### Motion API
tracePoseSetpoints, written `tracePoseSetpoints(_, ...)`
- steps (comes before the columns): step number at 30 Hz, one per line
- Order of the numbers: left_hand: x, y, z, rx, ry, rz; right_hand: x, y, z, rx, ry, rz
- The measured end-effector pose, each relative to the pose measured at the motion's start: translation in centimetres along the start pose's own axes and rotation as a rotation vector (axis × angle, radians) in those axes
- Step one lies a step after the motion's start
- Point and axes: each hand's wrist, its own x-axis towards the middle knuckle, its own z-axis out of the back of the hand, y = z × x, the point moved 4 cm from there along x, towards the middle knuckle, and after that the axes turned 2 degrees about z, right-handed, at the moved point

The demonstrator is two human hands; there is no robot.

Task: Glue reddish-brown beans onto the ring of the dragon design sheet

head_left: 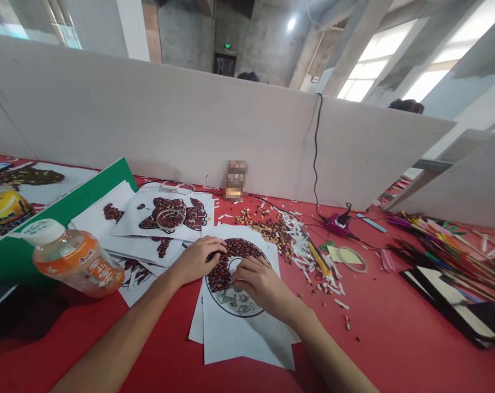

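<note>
A white sheet of paper (247,341) with a printed round picture lies on the red table in front of me. Dark red beans (244,248) cover the upper and left part of its ring; the lower part shows bare line drawing. At the ring's left edge, my left hand (198,259) has its fingertips drawn together against the beans. My right hand (261,281) lies over the middle and right of the picture, its fingers curled and pinched near the inner circle. What either pinch holds, if anything, is too small or hidden to name.
Loose beans and kernels (267,228), paper shreds (295,240) and a yellow utility knife (319,258) lie beyond the sheet. An orange drink bottle (81,262) and bean-covered pictures (169,215) are at left. A purple glue gun (337,224) and tape ring (353,258) are at right.
</note>
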Motion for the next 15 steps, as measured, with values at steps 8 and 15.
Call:
tracePoseSetpoints(8,0.02,-0.15,0.01,0.006,-0.006,-0.022,0.29,-0.38,-0.65,-0.087,0.018,0.183)
tracePoseSetpoints(15,0.03,-0.06,-0.04,0.006,-0.008,-0.017,-0.30,-0.36,-0.20,-0.065,-0.123,0.116)
